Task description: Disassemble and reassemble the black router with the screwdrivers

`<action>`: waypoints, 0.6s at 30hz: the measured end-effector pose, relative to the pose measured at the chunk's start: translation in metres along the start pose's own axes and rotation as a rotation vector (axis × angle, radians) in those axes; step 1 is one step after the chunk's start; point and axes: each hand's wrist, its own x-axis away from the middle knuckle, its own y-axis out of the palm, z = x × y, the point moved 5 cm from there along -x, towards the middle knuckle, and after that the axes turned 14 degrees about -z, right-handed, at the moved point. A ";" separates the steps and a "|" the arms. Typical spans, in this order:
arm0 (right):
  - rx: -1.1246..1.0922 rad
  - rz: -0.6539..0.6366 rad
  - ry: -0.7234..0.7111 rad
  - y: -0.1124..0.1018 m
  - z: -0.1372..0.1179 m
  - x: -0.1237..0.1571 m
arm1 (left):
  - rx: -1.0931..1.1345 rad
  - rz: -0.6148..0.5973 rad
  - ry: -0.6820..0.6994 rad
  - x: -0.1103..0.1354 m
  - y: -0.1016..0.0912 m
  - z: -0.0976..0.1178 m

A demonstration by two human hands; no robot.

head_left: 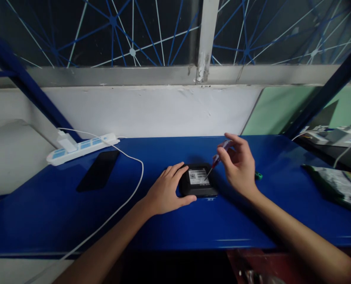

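Observation:
A small black box-shaped device with a printed white label lies on the blue table. My left hand holds it at the left side, fingers along the far edge and thumb at the near edge. Between the thumb and fingers of my right hand is a screwdriver with a translucent, partly red handle. Its thin shaft slants down to the left, and the tip is over the label; whether it touches I cannot tell. A small green object shows partly behind my right hand.
On the left of the blue table lie a black phone and a white power strip with a plugged-in charger. A white cable runs towards the front edge. At right lies a shiny plastic packet. Blue posts flank the table.

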 end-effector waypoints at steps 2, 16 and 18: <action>-0.005 -0.063 0.012 0.016 0.002 -0.005 | -0.010 0.013 0.008 -0.001 0.001 -0.001; -0.050 -0.187 0.087 0.047 0.014 0.008 | 0.010 0.029 0.025 0.000 -0.003 0.005; -0.078 -0.211 0.101 0.048 0.012 0.009 | 0.020 0.032 0.028 0.000 -0.003 0.005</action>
